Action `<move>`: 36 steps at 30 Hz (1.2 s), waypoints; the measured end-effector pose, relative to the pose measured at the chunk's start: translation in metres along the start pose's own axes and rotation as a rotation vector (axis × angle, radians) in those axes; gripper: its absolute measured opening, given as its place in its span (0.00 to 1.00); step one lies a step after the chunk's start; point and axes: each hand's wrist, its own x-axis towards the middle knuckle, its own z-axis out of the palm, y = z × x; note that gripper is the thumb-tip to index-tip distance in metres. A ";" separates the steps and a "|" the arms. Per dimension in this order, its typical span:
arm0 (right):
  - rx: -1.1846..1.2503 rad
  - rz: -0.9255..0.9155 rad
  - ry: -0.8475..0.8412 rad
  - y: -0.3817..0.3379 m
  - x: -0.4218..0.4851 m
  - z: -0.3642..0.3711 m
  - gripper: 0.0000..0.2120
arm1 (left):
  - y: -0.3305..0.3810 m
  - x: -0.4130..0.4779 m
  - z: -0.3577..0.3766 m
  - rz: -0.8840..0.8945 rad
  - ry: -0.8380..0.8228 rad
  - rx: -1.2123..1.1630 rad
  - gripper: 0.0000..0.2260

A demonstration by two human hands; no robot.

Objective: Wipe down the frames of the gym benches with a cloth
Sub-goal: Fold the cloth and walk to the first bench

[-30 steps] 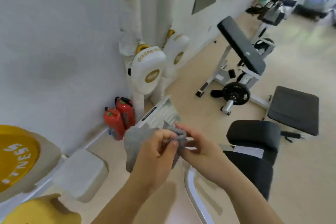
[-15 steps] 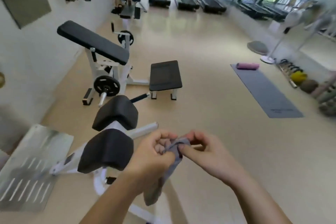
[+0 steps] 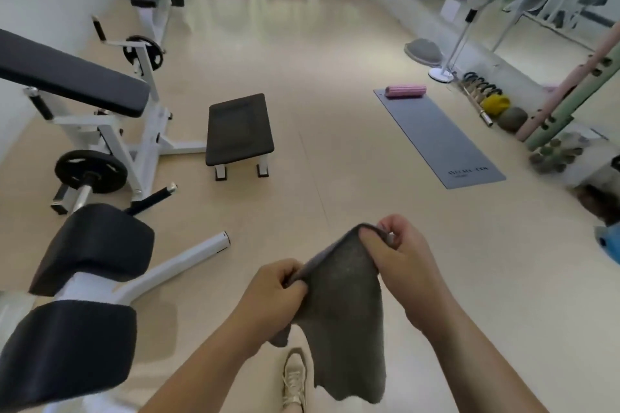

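We hold one grey cloth (image 3: 345,305) between our two hands, in the air over the floor (image 3: 335,43), in front of us and to the right of the benches, touching none of them. Our left hand (image 3: 271,292) has its fingers curled tight on one top corner. Our right hand (image 3: 402,265), higher up, pinches the other corner between thumb and curled fingers. The top edge slants up from left to right. The long axis runs down from that edge, and the free end hangs toward our one visible shoe (image 3: 294,379). On the left we count one incline bench (image 3: 67,77), one flat bench (image 3: 240,129), and two black pads (image 3: 97,245) on a white frame (image 3: 174,265). There are two plates (image 3: 90,171), and one mat (image 3: 439,141) with one pink roller (image 3: 405,90) on it.
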 end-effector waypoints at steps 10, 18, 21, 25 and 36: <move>-0.117 0.041 -0.047 -0.024 0.296 -0.002 0.12 | 0.097 0.249 -0.027 -0.121 0.140 -0.318 0.16; 0.047 0.071 -0.329 -0.081 0.492 0.003 0.13 | 0.210 0.437 -0.049 -0.197 0.236 -0.602 0.13; 0.029 -0.003 -0.463 -0.091 0.582 0.013 0.12 | 0.242 0.523 -0.053 -0.209 0.279 -0.704 0.16; -0.022 -0.053 -0.673 -0.114 0.706 0.031 0.06 | 0.293 0.635 -0.076 -0.210 0.422 -0.776 0.18; -0.296 -0.358 -1.160 -0.239 1.031 0.150 0.06 | 0.377 0.906 -0.219 -0.207 0.718 -0.853 0.08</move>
